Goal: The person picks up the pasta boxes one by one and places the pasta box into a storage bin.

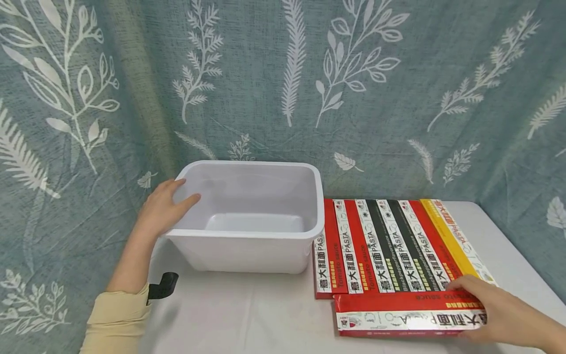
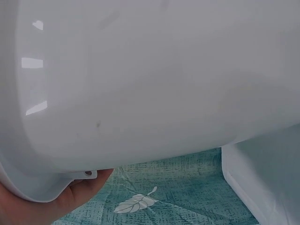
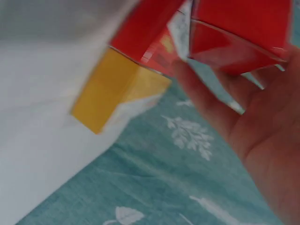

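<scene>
- Red pasta box (image 1: 389,322): it lies sideways in front of the row of boxes, at the near right of the table (image 1: 221,314). Its white front, with black writing, faces the person. I can't tell if it is lifted off the table or touching the row.
- The right hand (image 1: 504,317) grips this box at its right end only. The long left part has no hand under it, so it could dip or swing if the grip is loose.
- If the long box turns, its side could bump the row of boxes (image 1: 395,246) and push them crooked. The row has red and black boxes, with a yellow box (image 1: 452,238) at the right end.
- The box looks smooth and shiny, so I think it could slip if the fingers pinch too lightly. Squeezing too hard could dent the end.
- The white tub (image 1: 243,253) stands to the left of the boxes, with its right rim just beside the row. If the tub slides right, it could knock the first red box.
- The left hand (image 1: 164,209) holds the tub's left rim. A hard pull there could tip or drag the tub.
- Behind it all hangs a green curtain (image 1: 247,98) with white leaves.
</scene>
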`<state>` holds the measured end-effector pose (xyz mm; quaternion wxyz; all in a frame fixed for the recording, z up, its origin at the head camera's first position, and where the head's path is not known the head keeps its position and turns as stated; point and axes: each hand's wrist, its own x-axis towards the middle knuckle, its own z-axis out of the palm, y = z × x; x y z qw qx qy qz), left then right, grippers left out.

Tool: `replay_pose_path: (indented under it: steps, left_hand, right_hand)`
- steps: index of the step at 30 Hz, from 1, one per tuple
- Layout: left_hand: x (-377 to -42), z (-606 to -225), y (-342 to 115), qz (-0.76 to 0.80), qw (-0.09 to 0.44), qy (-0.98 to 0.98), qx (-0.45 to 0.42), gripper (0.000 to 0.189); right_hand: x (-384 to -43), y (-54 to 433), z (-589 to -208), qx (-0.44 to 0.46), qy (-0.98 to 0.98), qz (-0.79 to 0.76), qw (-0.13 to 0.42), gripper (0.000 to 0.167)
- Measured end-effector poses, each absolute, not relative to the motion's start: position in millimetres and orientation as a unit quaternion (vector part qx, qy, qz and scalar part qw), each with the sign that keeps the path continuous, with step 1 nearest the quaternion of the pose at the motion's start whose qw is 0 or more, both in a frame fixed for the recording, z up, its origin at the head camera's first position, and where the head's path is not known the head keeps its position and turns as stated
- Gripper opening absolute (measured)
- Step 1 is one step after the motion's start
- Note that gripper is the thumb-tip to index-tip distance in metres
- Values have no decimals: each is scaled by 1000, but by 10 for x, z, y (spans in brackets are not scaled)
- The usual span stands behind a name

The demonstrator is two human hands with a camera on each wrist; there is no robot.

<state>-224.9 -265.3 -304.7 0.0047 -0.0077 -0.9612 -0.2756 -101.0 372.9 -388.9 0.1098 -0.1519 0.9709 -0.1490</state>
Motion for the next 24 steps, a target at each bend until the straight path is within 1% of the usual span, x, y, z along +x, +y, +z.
replay_pose_path:
  steps: [3, 6, 11, 16, 18, 21, 24]
  left_hand:
    - [-2246, -3047, -2656, -277, 6, -961, -8, 84]
    - [-2246, -3050, -2661, -278, 7, -960, -10, 83]
    - [-2250, -3053, -2670, -279, 5, -960, -10, 83]
    - [-2250, -3059, -2683, -279, 5, -960, -8, 83]
    - [-2243, -3059, -2683, -279, 7, -960, -6, 82]
    - [-2234, -3057, -2676, -281, 9, -960, -5, 82]
    - [-2230, -3056, -2669, -283, 14, -959, -3, 81]
  right_hand:
    - [-992, 3738, -3805, -184, 961, -198, 51, 67]
    - [-986, 3708, -3730, -181, 952, -245, 19, 71]
    - [-958, 3593, -3639, -159, 928, -336, 8, 81]
    - [-984, 3454, -3592, -234, 867, -437, -45, 89]
    - [-1008, 3389, -3559, -251, 853, -454, -61, 90]
    - [-1035, 3288, -3513, -247, 844, -469, -80, 88]
    - [-1076, 3201, -3490, -262, 808, -521, -80, 86]
